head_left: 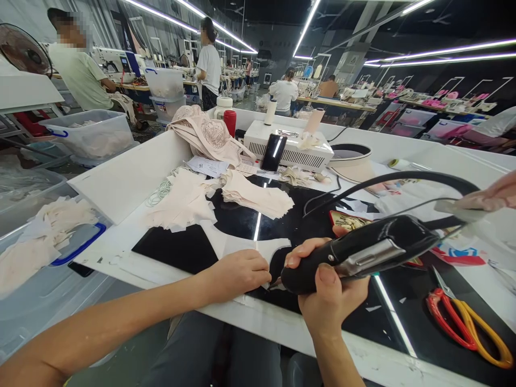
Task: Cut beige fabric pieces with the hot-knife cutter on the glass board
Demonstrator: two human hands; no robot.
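My right hand is wrapped round a black corded handheld tool, whose narrow tip points left, close to my left fingers. With its fingers pressed together, my left hand holds down a thin white fabric piece on the glossy black tabletop. Behind it lie a stack of cream fabric pieces and a wider cream pile. Red and orange handled scissors rest at the right.
A phone leans on a white vented box. Beige lace bras are heaped at the back left. Another person's hand enters from the right. Plastic bins stand left; people sit or stand beyond.
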